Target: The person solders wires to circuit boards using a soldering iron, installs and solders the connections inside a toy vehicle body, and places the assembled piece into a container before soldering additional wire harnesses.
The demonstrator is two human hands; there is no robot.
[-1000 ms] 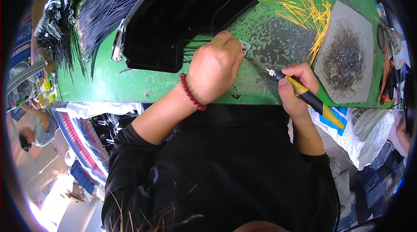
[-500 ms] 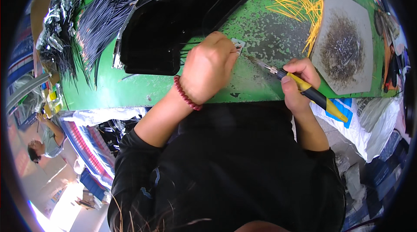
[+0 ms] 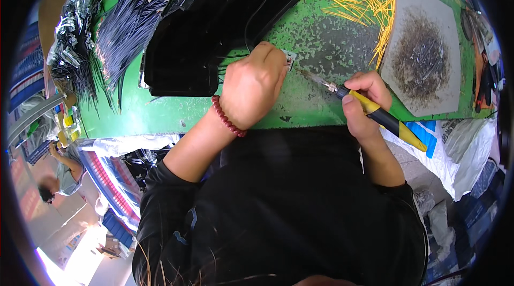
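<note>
My left hand (image 3: 252,85), with a beaded bracelet at its wrist, is closed on a small whitish board (image 3: 290,59). Only the board's right end shows past the fingers. Thin dark wires run from behind that hand toward a large black plastic housing (image 3: 179,53), just to its left. In my right hand (image 3: 365,106) is a yellow and black soldering iron (image 3: 397,127), gripped like a pen. Its metal tip points up and left toward the board, with a small gap between them.
Yellow wires (image 3: 369,5) lie loose at the back right, beside a grey, soot-stained slab (image 3: 420,93). Bundles of dark wires (image 3: 126,34) fill the back left of the green table (image 3: 160,120). Hand tools (image 3: 484,85) lie at the right edge. Another person (image 3: 67,168) is far left.
My left hand and the board have shifted slightly left. The soldering iron has also moved a little left, and its tip stands off the board. The black housing has shifted slightly left.
</note>
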